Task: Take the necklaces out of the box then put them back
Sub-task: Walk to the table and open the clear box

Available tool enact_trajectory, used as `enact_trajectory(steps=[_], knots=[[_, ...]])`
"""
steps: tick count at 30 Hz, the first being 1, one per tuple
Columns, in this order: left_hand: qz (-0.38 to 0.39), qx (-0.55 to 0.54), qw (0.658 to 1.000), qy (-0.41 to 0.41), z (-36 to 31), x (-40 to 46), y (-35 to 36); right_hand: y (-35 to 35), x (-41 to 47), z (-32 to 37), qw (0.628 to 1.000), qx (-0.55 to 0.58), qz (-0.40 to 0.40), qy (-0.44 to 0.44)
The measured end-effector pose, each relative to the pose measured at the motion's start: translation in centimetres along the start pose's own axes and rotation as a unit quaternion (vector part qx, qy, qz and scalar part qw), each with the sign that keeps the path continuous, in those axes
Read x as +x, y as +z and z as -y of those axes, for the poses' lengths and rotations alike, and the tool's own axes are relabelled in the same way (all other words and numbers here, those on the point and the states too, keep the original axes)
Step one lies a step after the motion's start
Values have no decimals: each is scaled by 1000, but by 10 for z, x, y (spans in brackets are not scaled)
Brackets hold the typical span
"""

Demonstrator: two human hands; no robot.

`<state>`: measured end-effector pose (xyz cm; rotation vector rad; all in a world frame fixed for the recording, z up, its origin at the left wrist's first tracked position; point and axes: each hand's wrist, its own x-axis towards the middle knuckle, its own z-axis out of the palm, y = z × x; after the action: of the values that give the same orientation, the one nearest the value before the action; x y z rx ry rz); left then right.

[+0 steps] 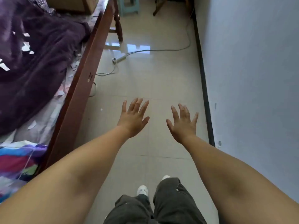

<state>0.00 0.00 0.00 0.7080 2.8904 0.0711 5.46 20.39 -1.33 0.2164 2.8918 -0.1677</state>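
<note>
No box and no necklaces are in view. My left hand is stretched out in front of me over the tiled floor, back of the hand up, fingers spread, holding nothing. My right hand is held out beside it the same way, fingers apart and empty. A gap of bare floor separates the two hands. Below them I see my own legs in dark trousers and white shoes.
A bed with a dark wooden side rail and a purple blanket runs along the left. A white power strip with its cable lies on the floor ahead. A pale wall with a black skirting closes the right side.
</note>
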Motion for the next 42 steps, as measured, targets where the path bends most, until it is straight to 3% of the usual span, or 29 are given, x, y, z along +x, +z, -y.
enact_trajectory(steps=[10, 17, 24, 35, 42], knots=[[14, 1, 1000, -9, -8, 151, -17, -26, 130, -63, 1000, 5, 8, 18], [26, -53, 995, -81, -23, 281, -37, -68, 251, -115, 1000, -7, 25, 1], [27, -50, 992, -111, 14, 419, -56, -106, 403, -126, 1000, 0, 23, -21], [40, -28, 997, -60, 109, 697, -114, -189, 684, -134, 1000, 20, 1, 24], [43, -4, 999, -3, 119, 876, -152, -235, 832, -173, 997, 42, -2, 64]])
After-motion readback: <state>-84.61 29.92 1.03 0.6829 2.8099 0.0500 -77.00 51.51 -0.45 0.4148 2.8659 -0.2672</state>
